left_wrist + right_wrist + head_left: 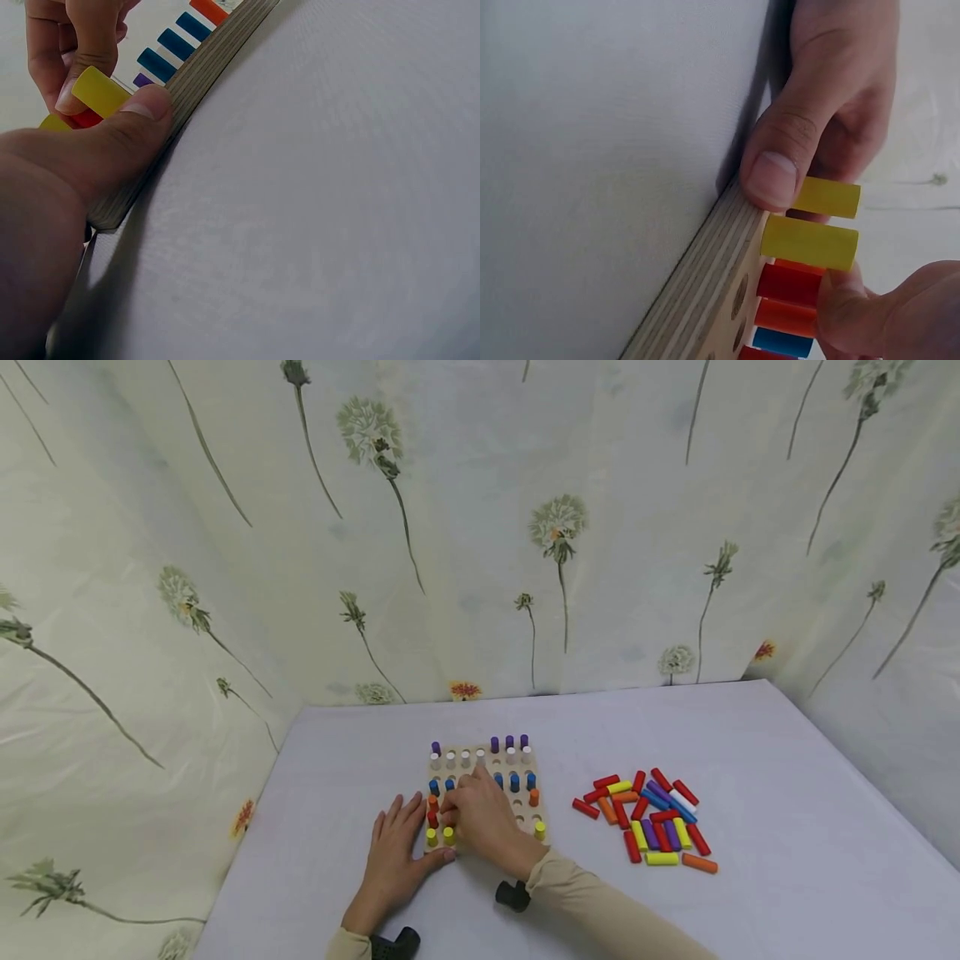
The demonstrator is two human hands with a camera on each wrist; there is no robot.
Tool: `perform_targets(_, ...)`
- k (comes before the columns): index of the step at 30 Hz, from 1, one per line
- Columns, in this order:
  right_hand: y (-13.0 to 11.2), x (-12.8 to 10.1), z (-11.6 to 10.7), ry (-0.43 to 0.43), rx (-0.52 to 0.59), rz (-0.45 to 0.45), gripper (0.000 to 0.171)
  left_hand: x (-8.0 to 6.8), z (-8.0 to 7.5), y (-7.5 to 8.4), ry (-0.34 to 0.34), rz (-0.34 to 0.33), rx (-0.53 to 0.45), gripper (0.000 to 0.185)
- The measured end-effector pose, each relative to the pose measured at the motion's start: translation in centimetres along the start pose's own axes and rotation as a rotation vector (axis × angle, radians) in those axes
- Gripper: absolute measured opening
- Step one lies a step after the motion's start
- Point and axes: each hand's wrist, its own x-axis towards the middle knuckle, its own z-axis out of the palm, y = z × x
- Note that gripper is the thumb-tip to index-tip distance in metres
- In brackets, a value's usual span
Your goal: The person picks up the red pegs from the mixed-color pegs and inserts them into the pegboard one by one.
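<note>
Here the left hand [395,852] lies flat on the surface [750,760] at the near left corner of the wooden pegboard [517,806], its fingers straight and its thumb [142,112] pressed against the board's edge, apparently to keep the board from sliding. The right hand [483,818] reaches over the board, its fingers pinching a yellow peg [808,241] at the near row, just beside another yellow peg [826,197] that stands in its hole. Red and blue pegs fill neighbouring holes. Well apart to the right lies a loose pile of coloured pegs [651,818], within the right hand's easy reach.
</note>
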Motion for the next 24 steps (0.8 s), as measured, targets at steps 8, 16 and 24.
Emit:
perform_targets(8, 0.8, 0.0, -0.5, -0.068, -0.001, -0.014, 0.007, 0.1, 0.4, -0.1, -0.007, -0.004, -0.003, 0.09)
perform_targets(16, 1.3, -0.5, -1.3, -0.102, 0.161, 0.031, 0.013, -0.1, 0.7, 0.0, -0.008, -0.002, -0.013, 0.09)
perform_targets(24, 2.3, -0.9, -4.9, -0.045, 0.238, 0.025, 0.009, 0.1, 0.3, -0.1, -0.007, -0.004, 0.026, 0.092)
